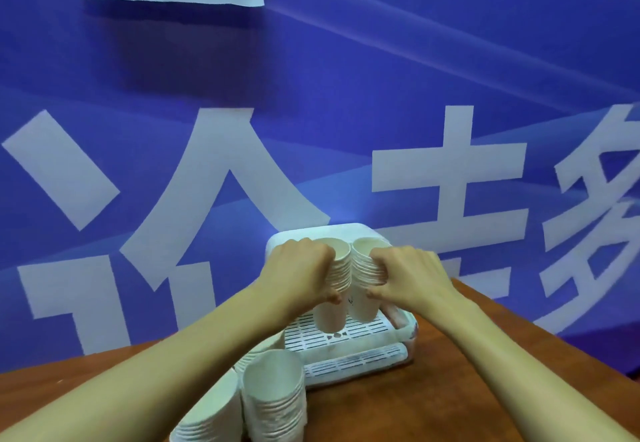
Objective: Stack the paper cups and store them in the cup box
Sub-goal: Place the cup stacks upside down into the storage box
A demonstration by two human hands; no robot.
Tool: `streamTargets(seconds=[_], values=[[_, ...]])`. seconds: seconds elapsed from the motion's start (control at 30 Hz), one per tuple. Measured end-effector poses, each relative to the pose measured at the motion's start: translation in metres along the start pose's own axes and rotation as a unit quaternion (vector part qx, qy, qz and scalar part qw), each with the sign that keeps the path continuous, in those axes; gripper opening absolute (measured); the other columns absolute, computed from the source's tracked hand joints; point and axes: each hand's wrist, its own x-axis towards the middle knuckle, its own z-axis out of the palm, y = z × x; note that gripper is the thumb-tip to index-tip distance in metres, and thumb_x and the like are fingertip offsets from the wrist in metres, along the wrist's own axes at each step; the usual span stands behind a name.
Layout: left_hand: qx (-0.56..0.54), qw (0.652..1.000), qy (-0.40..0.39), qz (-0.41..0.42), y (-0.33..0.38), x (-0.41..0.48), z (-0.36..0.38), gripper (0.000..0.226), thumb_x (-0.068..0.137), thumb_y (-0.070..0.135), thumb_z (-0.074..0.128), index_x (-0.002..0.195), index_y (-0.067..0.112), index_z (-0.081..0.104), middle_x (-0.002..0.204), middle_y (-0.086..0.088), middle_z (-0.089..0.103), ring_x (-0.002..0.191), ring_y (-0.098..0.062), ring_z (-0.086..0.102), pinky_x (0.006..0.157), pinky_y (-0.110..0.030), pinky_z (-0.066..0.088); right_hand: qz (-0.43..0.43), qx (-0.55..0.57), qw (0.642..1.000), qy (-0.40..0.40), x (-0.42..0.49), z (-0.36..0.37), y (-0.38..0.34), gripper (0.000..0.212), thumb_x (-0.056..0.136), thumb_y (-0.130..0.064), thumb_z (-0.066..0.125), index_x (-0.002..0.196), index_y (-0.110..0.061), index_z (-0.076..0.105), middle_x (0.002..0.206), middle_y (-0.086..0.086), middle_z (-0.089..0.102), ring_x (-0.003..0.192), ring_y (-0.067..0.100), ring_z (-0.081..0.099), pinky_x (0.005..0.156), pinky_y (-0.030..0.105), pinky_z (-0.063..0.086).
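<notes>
Two stacks of white paper cups stand upright side by side over the slatted white tray of the cup box. My left hand grips the left stack around its rims. My right hand grips the right stack the same way. The two stacks touch each other. Whether their bottoms rest on the tray is hard to tell. The box's white lid stands open behind the stacks.
Two more stacks of paper cups stand on the brown wooden table near its front edge, under my left forearm. A blue banner with large white characters hangs right behind the table.
</notes>
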Motion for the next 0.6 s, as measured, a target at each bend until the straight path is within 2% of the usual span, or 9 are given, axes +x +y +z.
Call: streamTargets(seconds=[0.07,0.13,0.3,0.47,0.6], values=[[0.03,0.999,-0.011,0.008,-0.003,0.007,0.014,0.037,0.07,0.053,0.074,0.076,0.022,0.054,0.083,-0.001,0.067,0.068,-0.023,0.046,0.058,-0.029,0.028,0.002,0.004,1.0,-0.007,-0.001,0.023,0.005,0.038,0.069,-0.054,0.062,0.067,-0.026,0.036,0.065,-0.004,0.051,0.069,0.024,0.053,0.054,0.033,0.028],[0.064,0.998,-0.022,0.013,-0.004,0.013,0.029,0.037,0.07,0.049,0.073,0.074,0.021,0.049,0.078,-0.003,0.063,0.066,-0.024,0.044,0.057,-0.029,0.028,-0.002,0.003,1.0,-0.012,-0.002,0.042,0.008,0.034,0.069,-0.052,0.062,0.073,-0.024,0.042,0.073,-0.002,0.061,0.075,0.028,0.062,0.056,0.033,0.032],[0.081,0.994,-0.068,0.039,-0.001,0.028,0.065,0.039,0.065,0.044,0.074,0.071,0.021,0.045,0.058,0.002,0.036,0.061,-0.026,0.045,0.056,-0.03,0.036,-0.01,0.016,0.999,-0.041,0.007,0.071,0.008,0.033,0.071,-0.046,0.068,0.076,-0.023,0.044,0.081,-0.001,0.067,0.083,0.03,0.064,0.059,0.034,0.036],[0.056,0.995,-0.077,0.015,-0.005,0.035,0.103,0.05,0.071,0.036,0.076,0.062,0.02,0.029,0.067,0.001,0.039,0.064,-0.028,0.044,0.057,-0.031,0.034,-0.002,0.025,0.998,-0.049,0.024,0.094,0.002,0.031,0.075,-0.039,0.069,0.077,-0.024,0.042,0.087,0.002,0.068,0.086,0.034,0.066,0.059,0.034,0.031],[0.008,0.996,-0.086,-0.023,-0.009,0.039,0.119,0.026,0.072,0.023,0.074,0.074,0.019,0.048,0.069,0.002,0.046,0.06,-0.025,0.046,0.053,-0.029,0.032,-0.007,0.02,0.998,-0.051,0.037,0.115,-0.006,0.028,0.078,-0.029,0.069,0.081,-0.028,0.041,0.095,0.002,0.067,0.089,0.034,0.067,0.062,0.034,0.037]])
